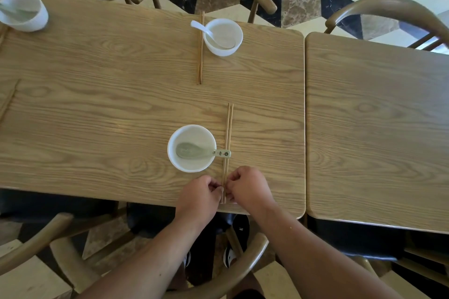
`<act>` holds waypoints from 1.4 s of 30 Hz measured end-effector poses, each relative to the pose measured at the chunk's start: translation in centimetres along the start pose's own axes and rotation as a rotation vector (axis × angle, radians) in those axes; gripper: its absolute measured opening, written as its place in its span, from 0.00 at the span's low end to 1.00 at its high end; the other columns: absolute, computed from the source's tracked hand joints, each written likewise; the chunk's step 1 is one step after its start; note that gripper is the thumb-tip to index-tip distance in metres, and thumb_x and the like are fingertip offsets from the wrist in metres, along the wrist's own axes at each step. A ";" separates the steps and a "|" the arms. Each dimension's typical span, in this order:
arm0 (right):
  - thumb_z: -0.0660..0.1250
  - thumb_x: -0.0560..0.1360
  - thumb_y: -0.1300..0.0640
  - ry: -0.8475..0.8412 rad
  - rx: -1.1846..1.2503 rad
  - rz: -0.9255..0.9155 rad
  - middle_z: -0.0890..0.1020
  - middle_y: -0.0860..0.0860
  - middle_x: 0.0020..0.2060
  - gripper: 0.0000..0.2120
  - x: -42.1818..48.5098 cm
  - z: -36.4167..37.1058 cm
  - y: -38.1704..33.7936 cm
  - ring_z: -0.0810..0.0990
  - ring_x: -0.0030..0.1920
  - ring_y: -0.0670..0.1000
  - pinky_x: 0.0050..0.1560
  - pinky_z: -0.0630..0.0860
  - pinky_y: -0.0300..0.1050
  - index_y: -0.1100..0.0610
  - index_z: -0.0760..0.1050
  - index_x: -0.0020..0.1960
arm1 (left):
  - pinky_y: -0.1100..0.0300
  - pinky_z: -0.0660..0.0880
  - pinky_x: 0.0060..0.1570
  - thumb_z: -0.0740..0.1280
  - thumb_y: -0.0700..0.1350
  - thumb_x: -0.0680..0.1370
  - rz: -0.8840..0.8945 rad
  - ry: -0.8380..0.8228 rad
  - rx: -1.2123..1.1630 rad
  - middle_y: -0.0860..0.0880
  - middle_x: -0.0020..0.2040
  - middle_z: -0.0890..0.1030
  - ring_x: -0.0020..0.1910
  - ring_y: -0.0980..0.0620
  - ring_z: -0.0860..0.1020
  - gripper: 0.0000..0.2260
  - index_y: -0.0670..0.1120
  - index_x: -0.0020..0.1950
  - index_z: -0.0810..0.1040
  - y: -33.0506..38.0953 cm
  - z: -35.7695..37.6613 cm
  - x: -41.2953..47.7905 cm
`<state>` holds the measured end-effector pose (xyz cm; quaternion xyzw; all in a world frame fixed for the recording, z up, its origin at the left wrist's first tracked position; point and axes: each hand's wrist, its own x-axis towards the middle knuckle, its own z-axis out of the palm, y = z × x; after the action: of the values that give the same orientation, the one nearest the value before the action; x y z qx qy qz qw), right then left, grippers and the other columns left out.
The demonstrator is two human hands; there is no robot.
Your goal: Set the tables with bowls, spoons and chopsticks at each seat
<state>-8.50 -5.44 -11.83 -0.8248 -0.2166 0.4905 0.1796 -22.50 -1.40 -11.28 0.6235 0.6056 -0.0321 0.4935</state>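
**Chopsticks being squared up at the near seat**

Chopsticks (228, 143) lie on the counter (97, 80) just at 3 o'clock of the near bowl (192, 148), with its spoon (194, 151) handle reaching across them. The left hand (200, 195) and right hand (247, 187) each have a closed grip pinching the near ends. This looks like the aligning step. Next comes a gentle release, then probably the second counter (376, 128) at 3 o'clock.

In sight are three bowls, the others at 12 o'clock (223, 37) and 10 o'clock (23, 11), and three spoons. There are three chopstick pairs, the others at 12 o'clock (200, 51) and 9 o'clock (8, 102).

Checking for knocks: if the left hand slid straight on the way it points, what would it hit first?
Probably the near bowl: its rim lies just ahead of the left hand, which pinches the chopsticks beside it.
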 end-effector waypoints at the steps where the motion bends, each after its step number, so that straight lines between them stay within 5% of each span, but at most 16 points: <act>1: 0.69 0.68 0.59 0.005 0.004 0.000 0.88 0.53 0.33 0.04 0.0 0.1 0.1 0.89 0.38 0.57 0.46 0.87 0.60 0.54 0.82 0.40 | 0.49 0.84 0.47 0.73 0.49 0.79 0.000 0.006 0.002 0.56 0.37 0.86 0.39 0.55 0.86 0.04 0.55 0.44 0.83 0.0 0.0 0.0; 12: 0.70 0.74 0.64 0.006 0.048 0.025 0.88 0.55 0.34 0.04 -0.1 0.1 0.1 0.89 0.35 0.55 0.46 0.88 0.59 0.58 0.82 0.43 | 0.55 0.81 0.45 0.73 0.49 0.80 -0.028 0.024 0.006 0.55 0.36 0.86 0.40 0.54 0.85 0.03 0.53 0.45 0.83 0.1 0.2 0.2; 42: 0.69 0.76 0.64 0.033 0.092 0.039 0.88 0.54 0.32 0.05 -1.4 0.1 -0.4 0.89 0.36 0.55 0.45 0.88 0.60 0.57 0.82 0.43 | 0.47 0.85 0.48 0.73 0.49 0.80 -0.020 -0.018 -0.028 0.55 0.37 0.87 0.39 0.54 0.87 0.04 0.54 0.45 0.83 -0.6 0.3 0.9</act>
<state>-9.27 -5.83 -10.70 -0.8278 -0.1750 0.4895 0.2112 -22.60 -1.05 -12.36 0.6101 0.6076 -0.0340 0.5073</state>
